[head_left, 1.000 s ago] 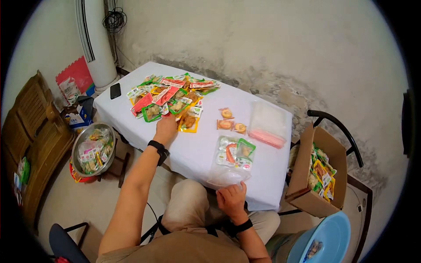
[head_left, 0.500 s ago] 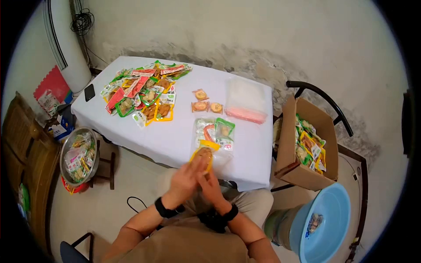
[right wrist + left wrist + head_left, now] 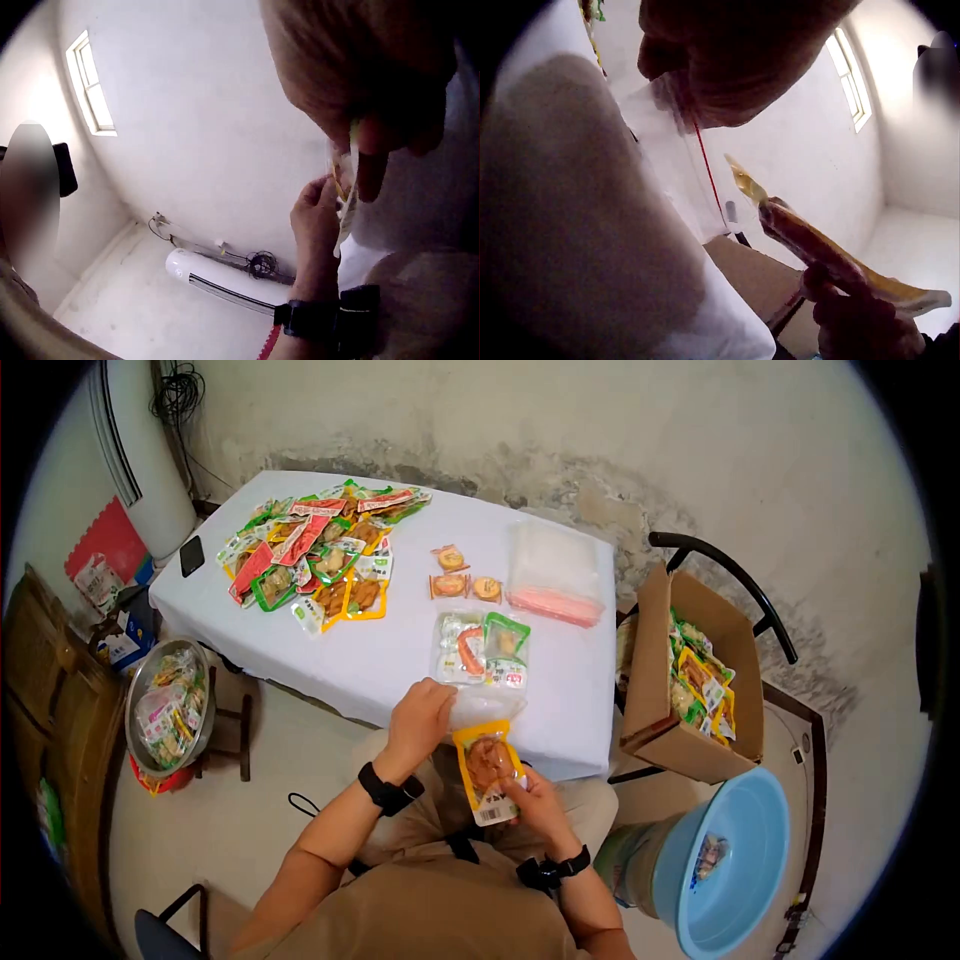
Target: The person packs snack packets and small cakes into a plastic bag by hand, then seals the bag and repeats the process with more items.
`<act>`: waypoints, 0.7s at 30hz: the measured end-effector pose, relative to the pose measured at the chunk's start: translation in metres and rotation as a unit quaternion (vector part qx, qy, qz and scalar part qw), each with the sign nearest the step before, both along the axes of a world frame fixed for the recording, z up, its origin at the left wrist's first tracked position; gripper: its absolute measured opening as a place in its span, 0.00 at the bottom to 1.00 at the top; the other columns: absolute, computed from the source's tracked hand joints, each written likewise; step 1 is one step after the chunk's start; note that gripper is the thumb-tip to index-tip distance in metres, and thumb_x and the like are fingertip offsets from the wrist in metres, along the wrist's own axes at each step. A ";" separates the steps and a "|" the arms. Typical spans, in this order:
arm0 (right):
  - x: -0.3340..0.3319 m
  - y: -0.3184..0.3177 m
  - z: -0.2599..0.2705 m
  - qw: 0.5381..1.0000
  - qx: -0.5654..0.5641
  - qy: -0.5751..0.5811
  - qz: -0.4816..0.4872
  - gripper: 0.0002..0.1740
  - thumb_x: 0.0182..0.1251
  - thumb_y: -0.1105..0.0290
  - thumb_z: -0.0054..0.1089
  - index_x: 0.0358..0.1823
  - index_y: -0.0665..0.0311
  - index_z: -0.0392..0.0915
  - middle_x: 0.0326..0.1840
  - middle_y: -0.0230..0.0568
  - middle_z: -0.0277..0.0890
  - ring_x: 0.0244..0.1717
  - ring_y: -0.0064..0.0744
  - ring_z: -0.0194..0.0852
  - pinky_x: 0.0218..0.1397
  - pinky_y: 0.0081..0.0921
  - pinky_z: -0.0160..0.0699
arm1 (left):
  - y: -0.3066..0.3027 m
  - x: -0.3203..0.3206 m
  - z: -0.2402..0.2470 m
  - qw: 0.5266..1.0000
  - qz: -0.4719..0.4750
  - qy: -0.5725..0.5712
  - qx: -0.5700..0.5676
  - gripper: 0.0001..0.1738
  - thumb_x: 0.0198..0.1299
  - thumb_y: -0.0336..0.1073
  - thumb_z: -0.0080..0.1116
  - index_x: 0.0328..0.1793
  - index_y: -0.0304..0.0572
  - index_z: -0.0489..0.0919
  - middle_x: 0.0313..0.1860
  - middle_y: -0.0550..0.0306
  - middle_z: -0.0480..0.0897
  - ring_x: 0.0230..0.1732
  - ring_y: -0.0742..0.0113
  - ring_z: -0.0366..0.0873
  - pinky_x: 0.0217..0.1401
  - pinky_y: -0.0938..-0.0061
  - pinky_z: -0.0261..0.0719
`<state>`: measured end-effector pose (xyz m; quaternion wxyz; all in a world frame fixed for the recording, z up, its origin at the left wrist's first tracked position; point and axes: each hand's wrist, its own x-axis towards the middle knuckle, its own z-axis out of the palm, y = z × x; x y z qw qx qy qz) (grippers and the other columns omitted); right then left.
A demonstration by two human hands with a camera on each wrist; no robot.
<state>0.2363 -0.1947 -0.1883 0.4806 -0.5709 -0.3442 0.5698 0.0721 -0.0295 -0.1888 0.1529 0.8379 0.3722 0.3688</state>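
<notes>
My right hand [image 3: 540, 807] pinches a yellow-edged food packet [image 3: 488, 760] by its lower end, in front of the table edge. Through the packet's clear front a brown piece of food shows. My left hand [image 3: 422, 712] grips the mouth of a clear plastic bag [image 3: 478, 708] lying at the near table edge; the left wrist view shows a red line along that bag [image 3: 709, 169]. Inside the bag lie a green-edged packet [image 3: 507, 640] and a white packet with an orange-red patch [image 3: 463, 648]. The left fingertips are partly hidden in the head view.
A heap of mixed packets [image 3: 320, 545] covers the table's left part. Small wrapped cakes [image 3: 450, 587] and a stack of clear bags [image 3: 555, 570] lie beyond the bag. To the right stand a carton of packets [image 3: 650, 660] and a blue basin [image 3: 765, 860]; a metal bowl [image 3: 207, 705] stands left.
My left hand has brought the yellow-edged packet from the heap to my right hand, which now holds it. The left hand has moved onto the clear bag's mouth.
</notes>
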 end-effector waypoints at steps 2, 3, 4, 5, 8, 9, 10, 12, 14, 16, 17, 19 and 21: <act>-0.002 0.008 0.000 0.999 -0.039 -0.033 0.016 0.16 0.70 0.63 0.52 0.53 0.65 0.72 0.29 0.28 0.77 0.21 0.14 0.70 0.19 0.16 0.69 | 0.002 0.003 -0.003 0.996 0.006 -0.091 -0.016 0.10 0.54 0.27 0.60 0.43 0.41 0.80 0.34 0.51 0.78 0.35 0.54 0.77 0.36 0.68 0.76; -0.005 0.014 0.001 0.998 -0.040 -0.035 0.017 0.16 0.70 0.63 0.52 0.53 0.65 0.72 0.29 0.28 0.77 0.21 0.14 0.70 0.19 0.16 0.69 | 0.001 0.004 -0.002 0.996 0.007 -0.092 -0.017 0.10 0.54 0.27 0.60 0.43 0.41 0.80 0.34 0.51 0.78 0.35 0.54 0.77 0.36 0.68 0.76; -0.009 0.024 0.003 0.998 -0.036 -0.049 -0.008 0.16 0.70 0.63 0.53 0.54 0.64 0.72 0.29 0.28 0.77 0.21 0.14 0.70 0.19 0.15 0.68 | 0.000 0.003 -0.001 0.994 0.010 -0.109 -0.004 0.07 0.54 0.28 0.59 0.40 0.41 0.81 0.32 0.52 0.78 0.35 0.54 0.77 0.36 0.68 0.77; -0.010 0.034 0.004 0.997 -0.031 -0.064 -0.032 0.17 0.70 0.63 0.53 0.54 0.64 0.72 0.30 0.28 0.77 0.21 0.14 0.70 0.18 0.14 0.67 | 0.000 0.004 0.000 0.992 0.014 -0.127 0.011 0.04 0.55 0.29 0.59 0.37 0.42 0.81 0.31 0.54 0.78 0.34 0.55 0.78 0.36 0.68 0.77; -0.010 0.065 0.003 0.998 0.022 -0.003 -0.051 0.17 0.69 0.64 0.53 0.56 0.64 0.71 0.31 0.28 0.77 0.21 0.13 0.69 0.18 0.13 0.65 | -0.002 0.000 0.001 0.989 0.016 -0.147 0.023 0.05 0.55 0.29 0.58 0.39 0.43 0.81 0.31 0.54 0.78 0.35 0.55 0.78 0.36 0.68 0.77; -0.012 0.075 0.007 0.998 0.037 0.032 -0.044 0.20 0.69 0.66 0.54 0.59 0.63 0.68 0.33 0.30 0.78 0.21 0.14 0.69 0.17 0.12 0.64 | 0.000 -0.001 -0.001 0.986 0.007 -0.165 0.026 0.06 0.55 0.29 0.58 0.39 0.45 0.82 0.31 0.55 0.78 0.36 0.56 0.78 0.36 0.68 0.77; -0.015 0.081 0.007 0.998 0.038 0.032 -0.031 0.20 0.69 0.66 0.54 0.59 0.63 0.68 0.33 0.30 0.78 0.21 0.14 0.69 0.17 0.12 0.64 | 0.000 -0.003 -0.002 0.986 0.019 -0.165 0.030 0.06 0.55 0.29 0.58 0.39 0.45 0.82 0.31 0.55 0.78 0.36 0.56 0.78 0.36 0.68 0.77; -0.016 0.090 0.005 0.993 0.021 0.112 -0.034 0.22 0.68 0.69 0.56 0.62 0.63 0.66 0.36 0.32 0.78 0.23 0.14 0.70 0.18 0.12 0.66 | -0.001 -0.006 0.002 0.991 0.002 -0.135 0.021 0.07 0.55 0.30 0.59 0.41 0.44 0.82 0.32 0.51 0.79 0.34 0.54 0.77 0.35 0.67 0.77; -0.017 0.094 -0.001 0.989 0.010 0.144 -0.023 0.23 0.67 0.72 0.55 0.63 0.62 0.64 0.40 0.33 0.77 0.25 0.16 0.71 0.20 0.14 0.70 | 0.000 -0.005 -0.003 0.989 0.009 -0.150 -0.009 0.08 0.55 0.31 0.59 0.41 0.45 0.83 0.32 0.51 0.78 0.34 0.54 0.77 0.35 0.66 0.77; -0.024 0.096 -0.004 0.969 0.035 0.231 -0.084 0.23 0.68 0.73 0.54 0.64 0.62 0.63 0.41 0.35 0.77 0.26 0.20 0.74 0.24 0.16 0.76 | -0.001 -0.005 -0.006 0.985 -0.020 -0.172 0.017 0.08 0.55 0.31 0.60 0.42 0.45 0.82 0.32 0.52 0.78 0.34 0.53 0.77 0.35 0.66 0.76; -0.025 0.097 -0.006 0.969 0.035 0.231 -0.079 0.23 0.68 0.73 0.54 0.64 0.62 0.63 0.41 0.35 0.77 0.26 0.20 0.74 0.24 0.16 0.76 | -0.002 -0.004 -0.006 0.983 -0.022 -0.181 0.026 0.08 0.55 0.32 0.61 0.42 0.45 0.82 0.33 0.52 0.78 0.35 0.53 0.77 0.35 0.66 0.76; -0.022 0.099 -0.007 0.970 0.029 0.242 -0.024 0.21 0.68 0.74 0.52 0.61 0.61 0.63 0.42 0.37 0.77 0.30 0.26 0.78 0.27 0.22 0.80 | -0.002 -0.001 -0.008 0.982 -0.019 -0.186 0.032 0.08 0.55 0.31 0.61 0.42 0.45 0.82 0.33 0.52 0.77 0.35 0.53 0.77 0.35 0.66 0.77; -0.016 0.101 -0.014 0.969 0.027 0.247 0.005 0.20 0.68 0.75 0.52 0.60 0.61 0.63 0.42 0.38 0.77 0.32 0.29 0.80 0.29 0.24 0.81 | -0.002 -0.003 -0.011 0.981 -0.018 -0.189 0.038 0.08 0.54 0.31 0.61 0.42 0.45 0.82 0.33 0.53 0.77 0.35 0.53 0.77 0.35 0.66 0.77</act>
